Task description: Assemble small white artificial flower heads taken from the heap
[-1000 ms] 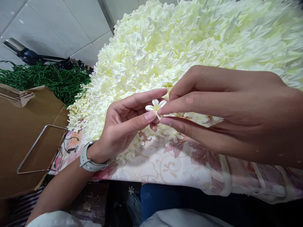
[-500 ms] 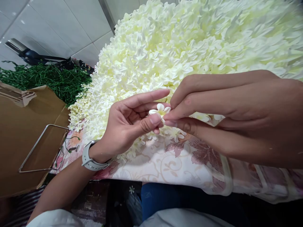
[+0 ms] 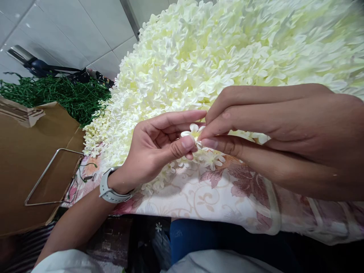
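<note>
A small white artificial flower (image 3: 194, 128) with a pale yellow centre is held between my two hands, just over the front edge of a big heap of similar flowers (image 3: 182, 68). My left hand (image 3: 159, 142), with a grey watch strap on its wrist, pinches the flower from the left with the thumb on top. From the right, my right hand (image 3: 273, 132) closes thumb and index finger on the flower's right petals. The fingers hide part of the flower and whatever lies beneath it.
Under the heap lies a floral tablecloth (image 3: 182, 201) hanging over the table edge. At left are a cardboard box (image 3: 36, 163), a bent metal wire frame (image 3: 42, 178) and a tangle of green plastic stems (image 3: 62, 96). A white tiled wall (image 3: 74, 26) rises behind.
My right fingers have shifted slightly on the flower, covering more of its right petals. Both hands and the flower sit a touch further right in view.
</note>
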Tool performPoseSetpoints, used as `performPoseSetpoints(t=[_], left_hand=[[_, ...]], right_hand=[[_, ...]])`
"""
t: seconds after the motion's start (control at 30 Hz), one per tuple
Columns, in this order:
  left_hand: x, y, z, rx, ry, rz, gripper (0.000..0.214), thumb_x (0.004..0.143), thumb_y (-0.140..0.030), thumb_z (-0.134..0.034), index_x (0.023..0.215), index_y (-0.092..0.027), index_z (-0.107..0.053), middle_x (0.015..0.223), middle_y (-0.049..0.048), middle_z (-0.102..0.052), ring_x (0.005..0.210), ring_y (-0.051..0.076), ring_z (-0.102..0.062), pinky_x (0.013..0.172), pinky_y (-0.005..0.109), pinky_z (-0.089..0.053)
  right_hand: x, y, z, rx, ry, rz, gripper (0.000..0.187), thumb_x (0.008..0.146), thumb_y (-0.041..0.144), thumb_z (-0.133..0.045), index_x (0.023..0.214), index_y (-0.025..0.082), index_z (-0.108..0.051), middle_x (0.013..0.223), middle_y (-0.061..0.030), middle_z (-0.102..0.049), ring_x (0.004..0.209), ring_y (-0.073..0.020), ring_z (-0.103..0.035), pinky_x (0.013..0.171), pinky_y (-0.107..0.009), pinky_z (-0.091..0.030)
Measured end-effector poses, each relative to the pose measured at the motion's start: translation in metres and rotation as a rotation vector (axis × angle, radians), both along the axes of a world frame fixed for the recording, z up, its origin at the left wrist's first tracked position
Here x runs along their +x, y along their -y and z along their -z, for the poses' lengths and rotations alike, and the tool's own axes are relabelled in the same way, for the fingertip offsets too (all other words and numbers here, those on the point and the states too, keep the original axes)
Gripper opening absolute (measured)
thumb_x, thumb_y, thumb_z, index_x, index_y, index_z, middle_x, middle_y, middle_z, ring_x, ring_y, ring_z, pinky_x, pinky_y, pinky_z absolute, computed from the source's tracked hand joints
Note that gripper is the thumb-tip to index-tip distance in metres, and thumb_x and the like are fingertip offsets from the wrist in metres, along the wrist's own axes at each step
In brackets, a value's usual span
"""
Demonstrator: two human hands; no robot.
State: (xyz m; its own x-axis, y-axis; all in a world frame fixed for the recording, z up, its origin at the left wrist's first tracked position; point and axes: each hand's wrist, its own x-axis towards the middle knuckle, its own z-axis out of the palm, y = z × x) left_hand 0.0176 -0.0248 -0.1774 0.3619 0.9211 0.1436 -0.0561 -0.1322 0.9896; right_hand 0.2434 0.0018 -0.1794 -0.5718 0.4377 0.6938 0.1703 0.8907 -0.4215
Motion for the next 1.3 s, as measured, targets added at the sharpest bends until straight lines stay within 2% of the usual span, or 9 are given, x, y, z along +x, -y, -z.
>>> performPoseSetpoints(t=[0.27, 0.5, 0.7, 0.8, 0.9, 1.07, 1.17, 1.3], left_hand=[[0.002, 0.001, 0.001, 0.011, 0.007, -0.012, 0.027, 0.087, -0.02, -0.083, 0.113, -0.027, -0.082, 0.094, 0.0011, -0.082, 0.067, 0.009, -0.072, 0.059, 0.016, -0.064], [0.004, 0.001, 0.001, -0.007, 0.055, 0.043, 0.029, 0.09, -0.015, -0.079, 0.116, -0.028, -0.081, 0.097, -0.0001, -0.082, 0.071, 0.006, -0.071, 0.064, 0.013, -0.064], [0.005, 0.002, -0.001, 0.082, -0.04, -0.027, 0.036, 0.083, -0.017, -0.086, 0.117, -0.029, -0.081, 0.107, -0.0006, -0.082, 0.088, 0.013, -0.077, 0.063, 0.016, -0.061], [0.005, 0.002, -0.001, 0.118, -0.075, -0.047, 0.041, 0.081, -0.014, -0.087, 0.119, -0.03, -0.08, 0.113, -0.001, -0.082, 0.096, 0.015, -0.077, 0.064, 0.017, -0.061], [0.003, 0.002, 0.001, 0.093, -0.072, -0.043, 0.044, 0.082, -0.013, -0.086, 0.121, -0.03, -0.079, 0.116, -0.0004, -0.081, 0.093, 0.014, -0.076, 0.062, 0.015, -0.06], [0.002, 0.001, 0.002, 0.098, -0.077, -0.047, 0.045, 0.081, -0.014, -0.087, 0.122, -0.029, -0.079, 0.106, -0.0002, -0.082, 0.088, 0.013, -0.076, 0.06, 0.014, -0.06], [0.002, 0.001, 0.002, 0.113, -0.074, -0.031, 0.047, 0.08, -0.015, -0.088, 0.124, -0.03, -0.078, 0.104, -0.0014, -0.082, 0.093, 0.015, -0.078, 0.065, 0.014, -0.063], [0.002, 0.004, 0.002, 0.097, -0.05, -0.006, 0.046, 0.083, -0.015, -0.086, 0.125, -0.03, -0.077, 0.111, -0.0019, -0.082, 0.101, 0.017, -0.08, 0.082, 0.02, -0.069]], right_hand=[[0.002, -0.001, 0.0, -0.012, 0.044, 0.006, 0.019, 0.1, 0.012, -0.059, 0.086, 0.016, -0.071, 0.085, -0.0053, -0.069, 0.072, -0.013, -0.059, 0.063, -0.032, -0.043], [0.001, 0.003, -0.005, -0.06, 0.058, 0.035, 0.019, 0.098, 0.012, -0.059, 0.085, 0.019, -0.071, 0.085, -0.0045, -0.07, 0.075, -0.0149, -0.063, 0.064, -0.033, -0.045], [-0.004, 0.002, -0.004, -0.09, 0.043, 0.105, 0.018, 0.099, 0.015, -0.061, 0.085, 0.018, -0.071, 0.083, -0.0039, -0.068, 0.072, -0.0136, -0.061, 0.065, -0.032, -0.046], [-0.004, 0.006, -0.006, -0.19, -0.004, 0.108, 0.018, 0.098, 0.015, -0.063, 0.081, 0.02, -0.068, 0.08, -0.0011, -0.066, 0.068, -0.0121, -0.059, 0.063, -0.031, -0.046], [-0.004, 0.009, -0.008, -0.337, -0.056, 0.107, 0.019, 0.097, 0.016, -0.063, 0.08, 0.022, -0.067, 0.077, 0.0009, -0.065, 0.064, -0.0116, -0.058, 0.058, -0.029, -0.045], [-0.007, 0.007, -0.007, -0.537, -0.12, 0.083, 0.018, 0.095, 0.024, -0.068, 0.077, 0.022, -0.07, 0.074, -0.0009, -0.069, 0.062, -0.0132, -0.059, 0.048, -0.027, -0.04], [-0.009, 0.006, -0.008, -0.604, -0.187, 0.087, 0.02, 0.092, 0.027, -0.073, 0.073, 0.022, -0.071, 0.073, -0.0003, -0.068, 0.06, -0.0123, -0.057, 0.047, -0.026, -0.039], [-0.005, 0.005, -0.008, -0.67, -0.236, 0.137, 0.019, 0.091, 0.033, -0.075, 0.075, 0.025, -0.07, 0.075, -0.001, -0.064, 0.065, -0.015, -0.058, 0.05, -0.028, -0.036]])
